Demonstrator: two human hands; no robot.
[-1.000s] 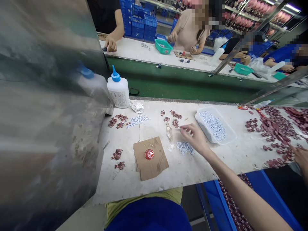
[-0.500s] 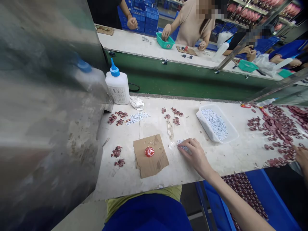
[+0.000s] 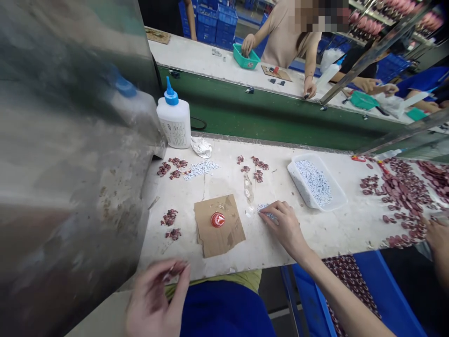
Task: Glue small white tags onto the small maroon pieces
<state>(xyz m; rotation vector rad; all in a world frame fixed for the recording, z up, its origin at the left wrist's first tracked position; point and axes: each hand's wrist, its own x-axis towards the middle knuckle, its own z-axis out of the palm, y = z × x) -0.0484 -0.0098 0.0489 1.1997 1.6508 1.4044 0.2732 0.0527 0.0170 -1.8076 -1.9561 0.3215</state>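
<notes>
We pinch a small, blurred dark piece [image 3: 177,267] in our left hand [image 3: 152,304] by the near left corner of the counter [image 3: 322,229], while our right hand [image 3: 286,229] curls over white-and-blue chips [image 3: 264,206] between near and far edges, its grip unclear.

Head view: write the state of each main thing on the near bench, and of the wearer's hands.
White plastic bottle with blue nozzle: upright.
White thin wad: crumpled.
Shallow translucent plastic tray: uncovered, holding small white-and-blue pieces.
Brown cardboard sheet: flat, torn-edged.
Round red-and-white piece: on the cardboard.
Left hand: pinching a small dark-red piece, blurred.
Right hand: fingertips at a white-and-blue pile; grip unclear.
</notes>
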